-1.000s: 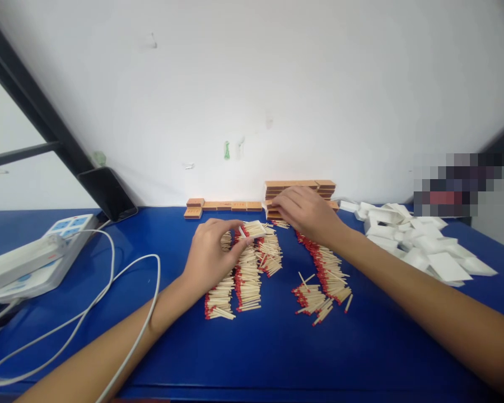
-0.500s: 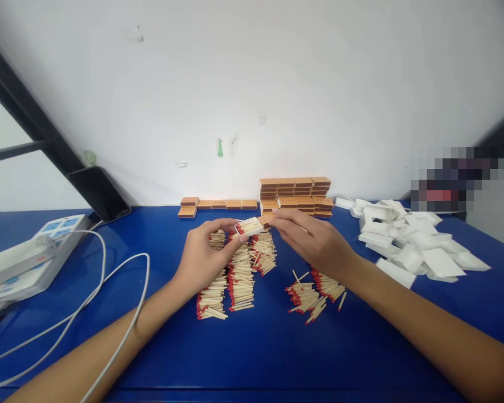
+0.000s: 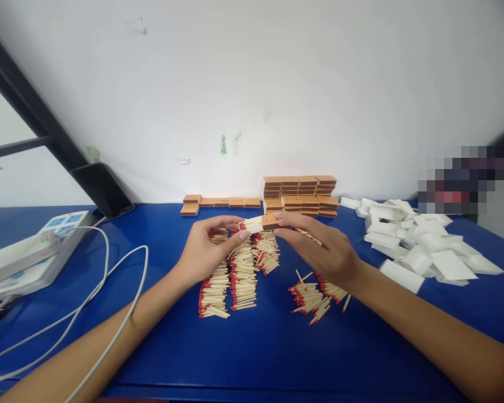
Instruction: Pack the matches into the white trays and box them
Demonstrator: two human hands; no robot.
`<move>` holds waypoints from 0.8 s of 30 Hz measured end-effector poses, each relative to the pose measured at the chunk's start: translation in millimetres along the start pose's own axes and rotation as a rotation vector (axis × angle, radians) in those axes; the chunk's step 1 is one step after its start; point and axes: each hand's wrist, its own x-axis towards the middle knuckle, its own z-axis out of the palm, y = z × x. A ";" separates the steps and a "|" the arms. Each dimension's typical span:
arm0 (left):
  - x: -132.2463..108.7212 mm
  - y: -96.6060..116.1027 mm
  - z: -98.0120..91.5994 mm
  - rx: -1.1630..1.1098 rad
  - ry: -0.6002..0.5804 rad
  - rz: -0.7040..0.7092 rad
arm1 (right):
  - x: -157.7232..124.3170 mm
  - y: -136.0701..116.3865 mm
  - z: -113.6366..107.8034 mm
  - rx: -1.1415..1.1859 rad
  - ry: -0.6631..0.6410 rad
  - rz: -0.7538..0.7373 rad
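Now: tray and sleeve meet between your hands

Blue desk [image 3: 260, 352] carries everything. To your right, a heap of white trays [image 3: 451, 264]; at the back, stacked orange boxes [image 3: 300, 186]. Loose matches [image 3: 243, 282] lie in rows below your hands.

Change: a second ago your right hand was at the stack, well apart from the filled tray. It now has an orange sleeve [image 3: 270, 223] against that tray, above the rows. Judgement: the two are being joined, tray seemingly part-way in; overlap hard to confirm.

Left hand [image 3: 206, 246]: grip narrowed to a pinch, thumb and fingers on the outer end of the white tray [image 3: 257, 229]. Right hand [image 3: 322, 243]: grip likewise pinched, fingertips on the sleeve. Tray matches [image 3: 252, 223]: exposed, red heads toward your left.
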 end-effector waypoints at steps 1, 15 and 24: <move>0.4 -0.6 -0.1 -0.022 -0.013 -0.009 | 0.6 -1.2 0.1 0.006 -0.006 0.007; 0.2 -5.1 1.2 -0.119 -0.035 -0.022 | 8.1 -9.5 4.8 0.082 0.112 0.270; -5.3 2.4 3.7 -0.028 0.103 0.062 | 13.9 -43.1 7.5 0.521 0.131 0.789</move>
